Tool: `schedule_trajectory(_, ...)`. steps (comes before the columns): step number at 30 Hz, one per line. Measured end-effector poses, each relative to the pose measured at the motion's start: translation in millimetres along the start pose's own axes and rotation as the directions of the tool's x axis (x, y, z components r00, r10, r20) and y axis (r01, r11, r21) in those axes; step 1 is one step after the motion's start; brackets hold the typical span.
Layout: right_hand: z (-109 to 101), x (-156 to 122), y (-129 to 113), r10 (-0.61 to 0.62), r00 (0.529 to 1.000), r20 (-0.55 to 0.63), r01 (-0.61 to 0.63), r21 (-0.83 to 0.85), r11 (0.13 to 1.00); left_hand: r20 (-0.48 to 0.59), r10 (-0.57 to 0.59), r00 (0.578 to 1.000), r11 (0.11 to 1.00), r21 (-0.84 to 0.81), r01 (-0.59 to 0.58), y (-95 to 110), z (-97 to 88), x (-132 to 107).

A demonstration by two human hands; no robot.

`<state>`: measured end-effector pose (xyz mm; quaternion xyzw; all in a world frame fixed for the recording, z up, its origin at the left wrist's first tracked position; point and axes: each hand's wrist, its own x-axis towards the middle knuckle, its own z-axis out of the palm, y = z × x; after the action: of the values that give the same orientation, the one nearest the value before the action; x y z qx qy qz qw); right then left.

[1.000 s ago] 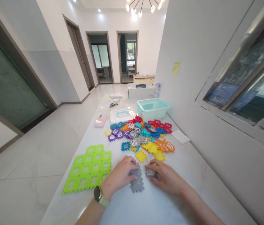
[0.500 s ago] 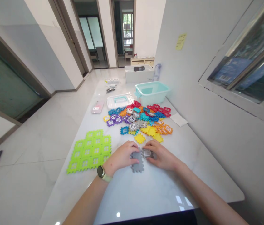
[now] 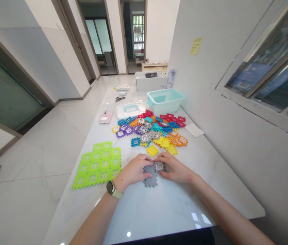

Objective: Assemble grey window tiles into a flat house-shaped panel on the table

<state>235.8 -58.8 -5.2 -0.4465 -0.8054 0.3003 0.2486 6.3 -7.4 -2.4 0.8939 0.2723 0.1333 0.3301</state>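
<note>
My left hand, with a watch on its wrist, grips the left side of two joined grey interlocking tiles lying on the table. From the other side my right hand holds a grey tile with a white window lattice between thumb and fingers. Its left edge meets the upper of the joined tiles; whether the teeth are fully locked I cannot tell. Just beyond my fingers lies a yellow tile. To the left, a panel of joined lime-green tiles lies flat.
Loose coloured tiles are heaped farther back. Behind them stand a mint-green tub and a clear lid. A pink phone rests near the left table edge. A white paper lies by the right wall, and a white box is at the far end.
My right hand has brought the lattice tile slightly left, closing the gap to the joined grey tiles. My left hand stays nearly still.
</note>
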Motion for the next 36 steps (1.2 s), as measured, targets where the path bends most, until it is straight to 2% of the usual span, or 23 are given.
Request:
schedule_trajectory(8, -3.9, -1.9, -0.3, 0.044, 0.999, 0.013, -0.044, 0.027, 0.999, 0.005, -0.017, 1.0, 1.0, -0.002, 0.017, 3.0, -1.3, 0.8)
schedule_trajectory(19, -6.0, 3.9, -2.2, 0.061, 0.993, 0.099, -0.059, -0.025, 0.998, 0.007, -0.02, 1.0, 1.0, 0.02, 0.02, 2.1, -1.0, 3.7)
schedule_trajectory(24, -4.6, 5.6, -5.2, 0.103, 0.99, 0.097, -0.097, -0.061, 0.993, 0.012, -0.017, 1.0, 1.0, -0.015, 0.017, 0.1, -1.6, 6.1)
schedule_trajectory(28, -10.3, 9.4, -7.8, 0.061, 0.993, 0.106, -0.051, -0.095, 0.994, 0.023, 0.014, 1.0, 0.999, -0.029, -0.014, -3.5, -1.4, 6.2)
schedule_trajectory(30, -15.9, 18.5, -6.6, 0.024, 0.999, 0.044, -0.019, -0.113, 0.993, 0.031, 0.025, 0.999, 0.999, -0.022, -0.025, -3.8, -1.5, 5.0)
schedule_trajectory(34, -22.3, 55.3, 4.6, -0.069, 0.98, -0.186, 0.023, -0.24, 0.971, 0.008, 0.009, 1.0, 1.0, 0.003, -0.009, 0.3, -1.9, -0.1)
schedule_trajectory(36, -20.3, 77.5, 13.1, -0.082, 0.981, -0.178, 0.021, -0.325, 0.946, -0.011, -0.013, 1.0, 1.0, 0.001, 0.013, 2.5, -2.0, -3.0)
